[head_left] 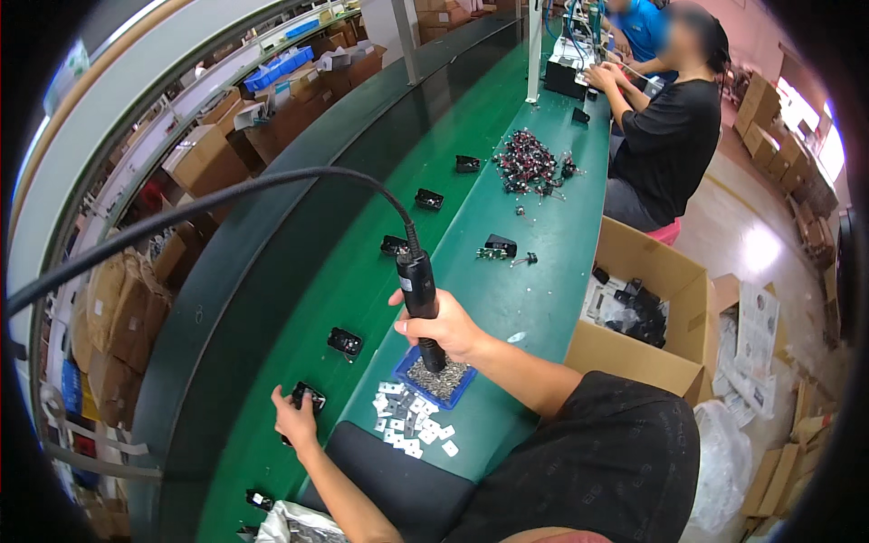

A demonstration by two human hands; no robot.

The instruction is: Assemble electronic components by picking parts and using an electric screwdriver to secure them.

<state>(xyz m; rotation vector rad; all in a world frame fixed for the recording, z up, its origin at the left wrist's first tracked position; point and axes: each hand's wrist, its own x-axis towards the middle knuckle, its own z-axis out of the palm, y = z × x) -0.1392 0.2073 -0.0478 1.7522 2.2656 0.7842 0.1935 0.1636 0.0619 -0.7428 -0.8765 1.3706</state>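
Observation:
My right hand (pixel 450 331) is wrapped round a black electric screwdriver (pixel 417 284), whose cord rises from its top and arcs away to the left. Its lower end points down into a blue tray (pixel 459 395) filled with small metal screws (pixel 438 382). At the lower left, my left hand (pixel 297 420) has its fingers round a small black plastic housing (pixel 310 397) on the green belt. Between the hands, beside the tray, lie several small white and grey plates (pixel 407 418). The screwdriver's bit is hidden among the screws.
More black housings (pixel 345 341) sit spaced along the green belt (pixel 272 380). Farther up the bench are a pile of wired parts (pixel 529 163) and small circuit boards (pixel 493 254). An open cardboard box (pixel 683 281) stands at the right. Beyond it a co-worker in black (pixel 674 136) sits.

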